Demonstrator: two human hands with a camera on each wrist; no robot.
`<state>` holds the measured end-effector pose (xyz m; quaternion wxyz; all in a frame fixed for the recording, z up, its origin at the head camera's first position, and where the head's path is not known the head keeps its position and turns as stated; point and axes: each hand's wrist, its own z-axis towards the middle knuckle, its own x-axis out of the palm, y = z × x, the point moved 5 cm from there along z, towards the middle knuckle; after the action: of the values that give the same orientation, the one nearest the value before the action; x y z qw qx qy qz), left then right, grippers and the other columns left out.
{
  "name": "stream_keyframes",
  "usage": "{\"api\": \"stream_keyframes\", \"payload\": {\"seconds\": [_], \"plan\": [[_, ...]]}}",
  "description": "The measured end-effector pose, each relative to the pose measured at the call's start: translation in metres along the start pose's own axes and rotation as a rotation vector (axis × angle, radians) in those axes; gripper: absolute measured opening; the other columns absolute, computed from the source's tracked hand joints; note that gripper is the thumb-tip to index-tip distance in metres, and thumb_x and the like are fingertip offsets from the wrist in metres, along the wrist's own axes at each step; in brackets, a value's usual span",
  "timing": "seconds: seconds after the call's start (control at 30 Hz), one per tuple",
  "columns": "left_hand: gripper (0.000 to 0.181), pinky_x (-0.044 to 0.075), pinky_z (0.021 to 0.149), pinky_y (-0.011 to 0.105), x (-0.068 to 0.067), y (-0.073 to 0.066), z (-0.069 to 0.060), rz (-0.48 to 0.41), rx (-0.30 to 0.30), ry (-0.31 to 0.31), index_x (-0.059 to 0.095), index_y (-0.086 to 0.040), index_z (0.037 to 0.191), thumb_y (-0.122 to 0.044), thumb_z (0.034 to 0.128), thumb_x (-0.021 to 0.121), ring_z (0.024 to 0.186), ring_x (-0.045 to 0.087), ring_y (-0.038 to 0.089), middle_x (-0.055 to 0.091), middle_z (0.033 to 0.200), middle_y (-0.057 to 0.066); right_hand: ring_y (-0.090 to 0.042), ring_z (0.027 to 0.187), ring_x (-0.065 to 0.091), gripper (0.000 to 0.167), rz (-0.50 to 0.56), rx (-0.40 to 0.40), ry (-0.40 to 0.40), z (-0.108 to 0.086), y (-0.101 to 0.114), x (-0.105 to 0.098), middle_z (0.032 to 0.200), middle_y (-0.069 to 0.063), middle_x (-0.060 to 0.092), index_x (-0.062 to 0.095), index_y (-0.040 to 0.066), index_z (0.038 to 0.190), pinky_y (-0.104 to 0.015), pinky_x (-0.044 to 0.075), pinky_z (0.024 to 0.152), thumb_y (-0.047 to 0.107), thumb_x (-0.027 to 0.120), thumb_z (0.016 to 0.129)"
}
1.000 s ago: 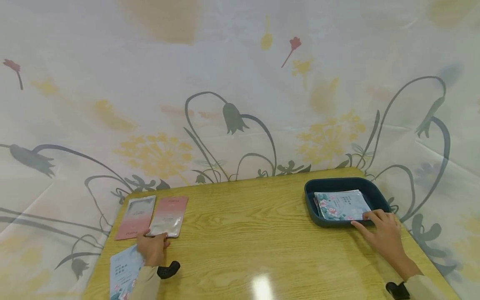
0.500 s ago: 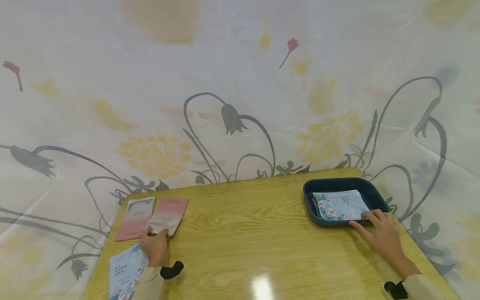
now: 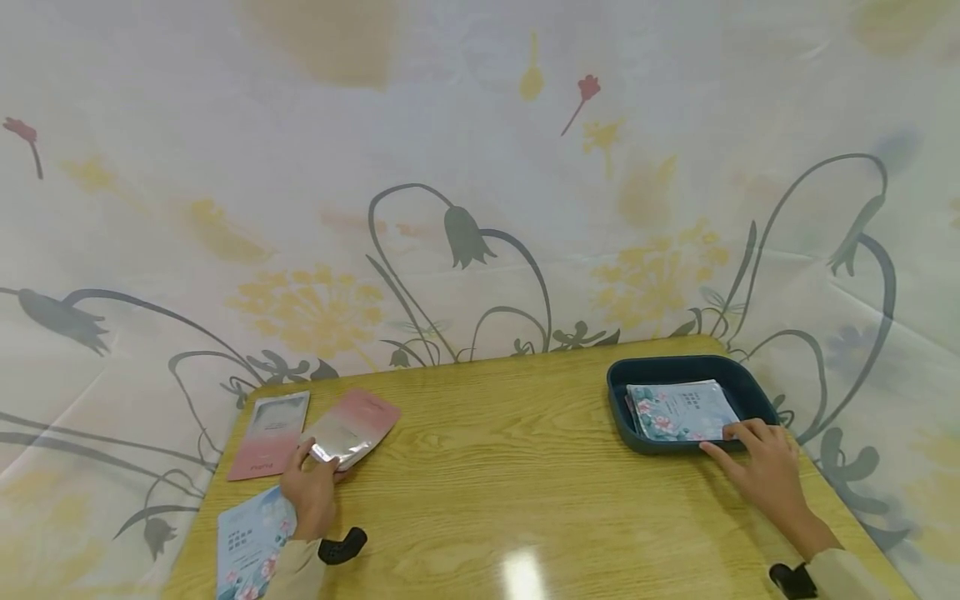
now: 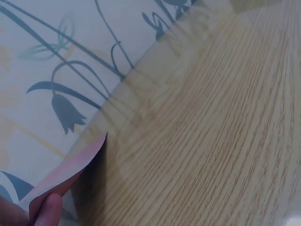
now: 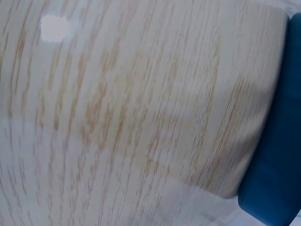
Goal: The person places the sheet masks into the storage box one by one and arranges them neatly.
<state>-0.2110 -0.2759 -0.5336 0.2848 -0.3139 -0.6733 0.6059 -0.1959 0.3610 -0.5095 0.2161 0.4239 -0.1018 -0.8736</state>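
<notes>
In the head view my left hand (image 3: 309, 496) pinches the near end of a pink-and-silver face mask packet (image 3: 358, 429). That packet is tilted, and the left wrist view shows the packet (image 4: 70, 169) bent, its far end raised off the table. Another pink-and-silver packet (image 3: 270, 437) lies flat just to its left. A pale blue floral packet (image 3: 251, 542) is partly covered by my left forearm. At the right, my right hand (image 3: 772, 479) grips the near rim of a dark blue tray (image 3: 660, 447), thumb outside. Inside the tray lies a stack of blue floral packets (image 3: 686, 408).
The wood-grain table (image 3: 487, 467) stretches between the hands, with a bright light reflection near its front. A flower-printed backdrop (image 3: 480, 167) rises along the table's back and sides. In the right wrist view, the tray's wall (image 5: 275, 155) stands near the table edge.
My left hand has lifted the right-hand pink-and-silver packet from lying flat and swung its far end to the right. My right hand and the tray have stayed in place.
</notes>
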Motion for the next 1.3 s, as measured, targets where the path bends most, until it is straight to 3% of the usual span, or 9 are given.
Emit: {"api": "stream_keyframes", "payload": {"seconds": [0.27, 0.53, 0.77, 1.0, 1.23, 1.3], "plan": [[0.058, 0.054, 0.053, 0.024, 0.012, -0.011, -0.01, -0.008, 0.006, 0.064, 0.049, 0.006, 0.133, 0.019, 0.0778, 0.059, 0.059, 0.06, 0.007, 0.04, 0.139, 0.024, -0.037, 0.081, 0.042, 0.034, 0.0, -0.008, -0.009, 0.0, 0.0, 0.0, 0.087, -0.009, 0.053, 0.059, 0.013, 0.077, -0.061, 0.029, 0.066, 0.023, 0.086, 0.061], [0.059, 0.055, 0.062, 0.023, 0.031, -0.024, -0.024, -0.056, -0.079, 0.212, 0.047, 0.002, 0.137, 0.014, 0.0817, 0.063, 0.073, 0.062, 0.011, 0.044, 0.134, 0.026, -0.038, 0.081, 0.042, 0.034, -0.002, -0.006, -0.008, -0.001, 0.0, 0.0, 0.087, -0.01, 0.053, 0.058, 0.013, 0.077, -0.061, 0.029, 0.066, 0.022, 0.086, 0.061], [0.057, 0.056, 0.066, 0.028, 0.05, -0.033, -0.035, -0.079, -0.132, 0.313, 0.048, -0.001, 0.137, 0.012, 0.0833, 0.063, 0.077, 0.062, 0.012, 0.054, 0.119, 0.017, -0.037, 0.081, 0.042, 0.033, 0.001, -0.003, -0.003, -0.001, 0.0, 0.0, 0.087, -0.01, 0.053, 0.058, 0.013, 0.077, -0.061, 0.029, 0.066, 0.024, 0.086, 0.062], [0.058, 0.057, 0.064, 0.028, 0.067, -0.043, -0.047, -0.161, -0.144, 0.422, 0.044, 0.004, 0.138, 0.016, 0.0838, 0.059, 0.076, 0.062, 0.012, 0.053, 0.122, 0.017, -0.037, 0.081, 0.042, 0.034, 0.0, -0.008, -0.008, -0.001, -0.001, 0.001, 0.087, -0.009, 0.053, 0.058, 0.013, 0.077, -0.061, 0.029, 0.066, 0.022, 0.086, 0.06], [0.058, 0.057, 0.065, 0.032, 0.078, -0.047, -0.056, -0.206, -0.155, 0.47, 0.044, 0.008, 0.136, 0.019, 0.0813, 0.059, 0.08, 0.061, 0.017, 0.057, 0.115, 0.009, -0.037, 0.082, 0.042, 0.034, 0.005, -0.007, -0.011, 0.0, -0.001, 0.001, 0.087, -0.009, 0.053, 0.058, 0.013, 0.077, -0.061, 0.029, 0.066, 0.023, 0.086, 0.061], [0.058, 0.057, 0.066, 0.032, 0.081, -0.049, -0.058, -0.209, -0.15, 0.492, 0.044, 0.009, 0.136, 0.021, 0.081, 0.058, 0.08, 0.061, 0.017, 0.056, 0.118, 0.012, -0.037, 0.081, 0.042, 0.034, 0.003, -0.007, -0.009, 0.0, -0.001, 0.0, 0.087, -0.009, 0.053, 0.058, 0.013, 0.077, -0.061, 0.029, 0.066, 0.024, 0.086, 0.062]]}}
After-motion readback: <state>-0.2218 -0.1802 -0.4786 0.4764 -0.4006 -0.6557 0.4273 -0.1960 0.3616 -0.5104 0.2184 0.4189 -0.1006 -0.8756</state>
